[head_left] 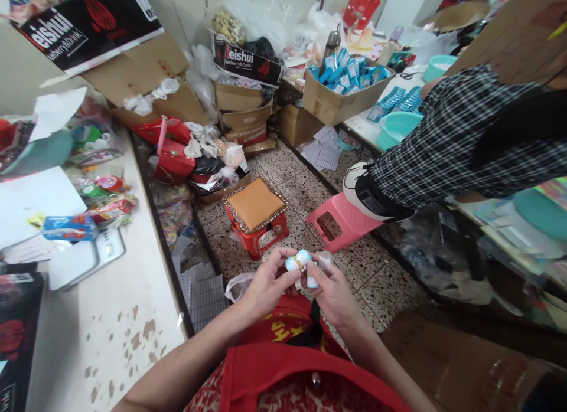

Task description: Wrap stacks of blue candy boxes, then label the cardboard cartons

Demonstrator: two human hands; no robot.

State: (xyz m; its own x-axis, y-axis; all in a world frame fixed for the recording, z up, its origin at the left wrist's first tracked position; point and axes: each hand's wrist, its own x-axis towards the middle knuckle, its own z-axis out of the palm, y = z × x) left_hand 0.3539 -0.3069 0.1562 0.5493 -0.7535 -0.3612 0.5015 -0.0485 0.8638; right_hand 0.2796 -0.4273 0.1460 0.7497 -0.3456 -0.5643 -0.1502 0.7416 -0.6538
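Above my lap, both hands are close together. My left hand pinches a small light-blue and white bundle with a yellow band round its middle. Between the fingers of my right hand is a small blue and white piece, with a bit of clear plastic beside it. Whether the two pieces are joined is hidden by my fingers. Below my hands lie a red apron and red cloth with yellow lettering.
An orange-topped red stool stands ahead. To its right, a person's shoe rests on a pink stool. A white table runs along my left, holding a white scale and candy packets. A carton of blue packets sits at the back right.
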